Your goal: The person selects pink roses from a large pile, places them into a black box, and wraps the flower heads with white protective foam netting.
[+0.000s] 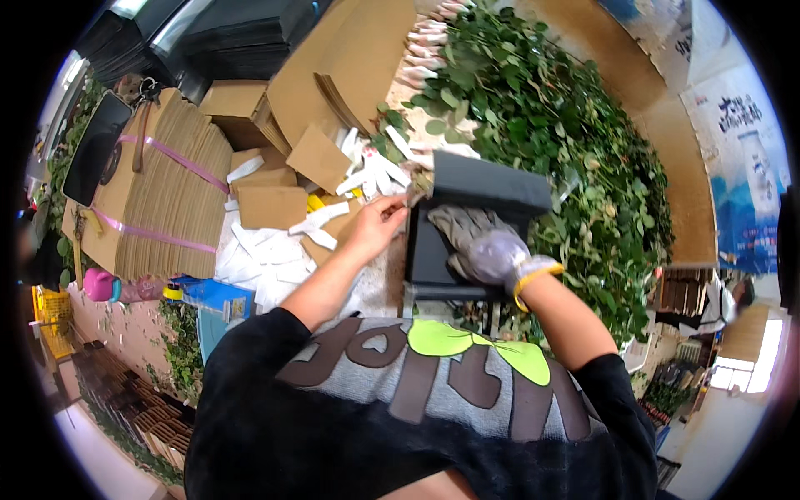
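My bare left hand [377, 227] is beside the left wall of a black box [412, 271]. Its fingers are curled and pinched toward the thumb, and whatever is between them is too small to make out. A black flap [492, 182] stands raised along the box's far side. Inside the box lies my right hand [493, 254], in a grey work glove with a pale, translucent covering and a yellow cuff. Its gloved fingers reach left across the bottom, stretched apart. Left of the box, white paper strips [379, 171] lie in a loose heap.
Leafy green stems [558, 125] are piled along the right, with wrapped bundle ends at the far side. Small cardboard boxes [272, 207] stand at left. Beyond them, flat cardboard [167, 183] is stacked under pink straps, a phone [96, 150] on top. A blue box [218, 297] sits nearer.
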`<state>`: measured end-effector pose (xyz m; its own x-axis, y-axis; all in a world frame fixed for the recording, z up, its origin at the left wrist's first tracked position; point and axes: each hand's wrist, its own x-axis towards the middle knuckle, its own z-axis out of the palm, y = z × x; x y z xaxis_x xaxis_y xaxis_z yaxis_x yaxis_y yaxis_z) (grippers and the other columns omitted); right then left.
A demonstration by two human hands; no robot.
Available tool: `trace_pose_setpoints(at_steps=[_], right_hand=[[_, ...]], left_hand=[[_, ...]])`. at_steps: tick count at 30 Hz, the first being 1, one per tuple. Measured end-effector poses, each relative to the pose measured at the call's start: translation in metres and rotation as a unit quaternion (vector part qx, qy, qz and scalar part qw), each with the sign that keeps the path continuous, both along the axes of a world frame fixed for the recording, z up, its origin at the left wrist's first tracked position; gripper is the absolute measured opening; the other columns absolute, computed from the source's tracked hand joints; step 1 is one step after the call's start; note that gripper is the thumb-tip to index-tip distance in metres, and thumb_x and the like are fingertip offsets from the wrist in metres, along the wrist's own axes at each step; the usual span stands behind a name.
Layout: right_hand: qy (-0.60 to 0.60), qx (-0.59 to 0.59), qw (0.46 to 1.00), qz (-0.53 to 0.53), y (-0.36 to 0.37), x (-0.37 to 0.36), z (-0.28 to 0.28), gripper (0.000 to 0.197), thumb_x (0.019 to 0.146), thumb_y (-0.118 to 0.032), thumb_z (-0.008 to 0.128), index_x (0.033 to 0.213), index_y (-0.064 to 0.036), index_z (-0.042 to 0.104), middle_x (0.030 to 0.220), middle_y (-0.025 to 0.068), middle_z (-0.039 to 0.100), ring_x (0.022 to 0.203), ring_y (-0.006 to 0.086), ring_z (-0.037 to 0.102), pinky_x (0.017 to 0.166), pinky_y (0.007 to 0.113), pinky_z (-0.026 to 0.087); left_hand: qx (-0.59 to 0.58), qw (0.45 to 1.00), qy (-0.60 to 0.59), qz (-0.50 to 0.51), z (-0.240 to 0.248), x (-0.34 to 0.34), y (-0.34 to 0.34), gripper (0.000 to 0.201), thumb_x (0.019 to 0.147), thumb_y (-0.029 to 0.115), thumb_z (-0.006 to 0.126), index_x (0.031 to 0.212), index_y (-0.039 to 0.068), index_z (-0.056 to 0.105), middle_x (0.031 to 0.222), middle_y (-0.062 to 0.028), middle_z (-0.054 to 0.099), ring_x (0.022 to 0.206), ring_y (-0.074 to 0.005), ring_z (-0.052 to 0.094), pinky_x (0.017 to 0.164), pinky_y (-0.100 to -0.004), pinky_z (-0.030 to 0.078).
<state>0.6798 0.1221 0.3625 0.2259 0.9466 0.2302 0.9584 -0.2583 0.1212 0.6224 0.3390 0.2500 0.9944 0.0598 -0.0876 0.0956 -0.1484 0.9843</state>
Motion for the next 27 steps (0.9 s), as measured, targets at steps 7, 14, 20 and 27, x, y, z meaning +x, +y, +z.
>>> trace_pose_setpoints(at_steps=[7, 14, 20, 27], right_hand=[[0.116, -0.181, 0.976, 0.025, 0.041, 0.017, 0.031, 0.021, 0.079, -0.021, 0.059, 0.091, -0.005, 0.064, 0.072, 0.0094, 0.063, 0.065, 0.0234, 0.064, 0.055, 0.039, 0.05], [0.183, -0.256, 0.944, -0.1, 0.239, 0.08, 0.019, 0.036, 0.078, -0.036, 0.059, 0.095, -0.0041, 0.065, 0.084, 0.0164, 0.066, 0.077, 0.0337, 0.065, 0.069, 0.043, 0.052], [0.269, -0.162, 0.942, -0.115, 0.193, 0.071, 0.079, 0.036, 0.077, -0.038, 0.058, 0.099, -0.0124, 0.069, 0.097, 0.0142, 0.067, 0.086, 0.032, 0.065, 0.077, 0.042, 0.051], [0.691, -0.164, 0.606, -0.359, -0.025, 0.029, 0.132, 0.03, 0.079, -0.029, 0.073, 0.082, -0.0008, 0.064, 0.054, 0.0022, 0.059, 0.037, 0.0085, 0.052, 0.034, 0.02, 0.039]], left_hand=[[0.192, 0.979, 0.046, -0.042, 0.014, 0.033, -0.023, 0.026, 0.086, 0.026, 0.058, 0.095, 0.003, 0.064, 0.084, -0.0233, 0.064, 0.082, -0.0417, 0.062, 0.075, -0.0473, 0.049], [0.181, 0.981, -0.052, -0.05, -0.005, 0.035, -0.029, 0.026, 0.087, 0.021, 0.051, 0.107, 0.006, 0.059, 0.098, -0.0186, 0.064, 0.091, -0.038, 0.06, 0.077, -0.0465, 0.048], [0.239, 0.963, 0.066, -0.106, 0.019, 0.042, -0.023, 0.035, 0.092, 0.032, 0.05, 0.11, 0.003, 0.06, 0.091, -0.0232, 0.064, 0.093, -0.04, 0.06, 0.081, -0.0451, 0.047], [0.208, 0.973, 0.079, -0.064, 0.036, 0.046, -0.016, 0.034, 0.087, 0.028, 0.06, 0.088, -0.006, 0.064, 0.083, -0.0288, 0.062, 0.084, -0.0434, 0.06, 0.073, -0.0439, 0.048]])
